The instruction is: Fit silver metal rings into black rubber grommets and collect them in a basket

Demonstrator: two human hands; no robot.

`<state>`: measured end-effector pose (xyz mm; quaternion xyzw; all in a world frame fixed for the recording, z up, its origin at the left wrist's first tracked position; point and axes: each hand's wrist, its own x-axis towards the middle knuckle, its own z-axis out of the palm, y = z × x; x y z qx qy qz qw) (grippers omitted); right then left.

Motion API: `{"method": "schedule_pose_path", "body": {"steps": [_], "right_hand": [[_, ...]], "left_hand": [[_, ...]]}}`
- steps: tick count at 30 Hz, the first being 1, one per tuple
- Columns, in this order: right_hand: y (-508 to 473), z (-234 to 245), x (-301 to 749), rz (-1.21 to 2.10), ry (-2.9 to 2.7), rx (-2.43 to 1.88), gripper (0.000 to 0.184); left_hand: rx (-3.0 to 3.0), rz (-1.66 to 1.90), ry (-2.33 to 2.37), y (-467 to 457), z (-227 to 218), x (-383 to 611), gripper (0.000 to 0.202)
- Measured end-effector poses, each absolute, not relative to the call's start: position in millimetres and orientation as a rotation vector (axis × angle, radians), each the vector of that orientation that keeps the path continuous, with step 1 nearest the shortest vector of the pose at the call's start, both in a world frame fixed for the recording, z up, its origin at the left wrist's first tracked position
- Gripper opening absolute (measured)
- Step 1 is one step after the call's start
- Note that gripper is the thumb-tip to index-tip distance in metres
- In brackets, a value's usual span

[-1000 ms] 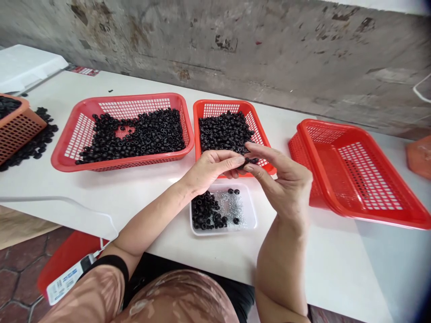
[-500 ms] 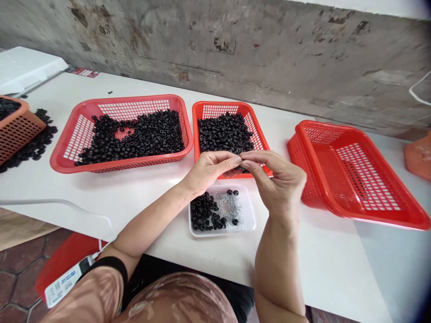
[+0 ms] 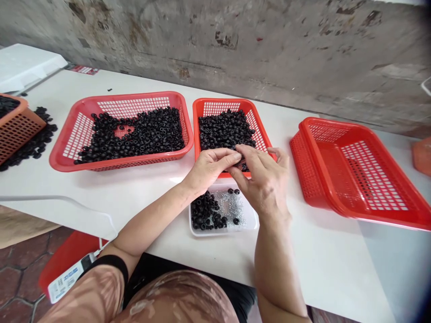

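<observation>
My left hand (image 3: 210, 166) and my right hand (image 3: 261, 179) meet fingertip to fingertip above the near edge of a small red basket (image 3: 256, 121) filled with black rubber rings (image 3: 224, 128). Both pinch a small dark piece between them; I cannot make out what it is. Just below the hands lies a white tray (image 3: 251, 222) with a heap of black rings (image 3: 205, 213) on its left and tiny silvery parts (image 3: 232, 206) on its right.
A wide red basket (image 3: 70, 152) of black rings stands to the left. An orange basket (image 3: 16, 128) with loose rings beside it sits at the far left. Stacked red baskets (image 3: 353, 170) lie at the right. A stained concrete wall runs behind the white table (image 3: 134, 188).
My right hand has turned palm down and slid left and lower over the white tray. The left hand has stayed almost still, fingertips still pressed to the right's.
</observation>
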<state>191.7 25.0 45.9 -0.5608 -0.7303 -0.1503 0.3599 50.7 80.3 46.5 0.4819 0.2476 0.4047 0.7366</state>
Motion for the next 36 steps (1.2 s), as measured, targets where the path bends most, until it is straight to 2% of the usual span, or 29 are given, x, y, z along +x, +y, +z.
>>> {"method": "schedule_pose_path", "body": {"steps": [10, 18, 32, 36], "right_hand": [[24, 48, 201, -0.419, -1.879, -1.378, 0.016], [28, 42, 203, -0.339, -1.904, -1.324, 0.017], [24, 48, 200, -0.288, -1.876, -1.314, 0.017], [21, 53, 198, -0.235, -1.856, -1.317, 0.023]], "left_hand": [[1.168, 0.693, 0.499, 89, 45, 40, 0.038], [1.179, 0.815, 0.48, 84, 47, 43, 0.033], [1.065, 0.79, 0.458, 80, 49, 47, 0.032], [1.06, 0.796, 0.513, 81, 49, 48, 0.03]]}}
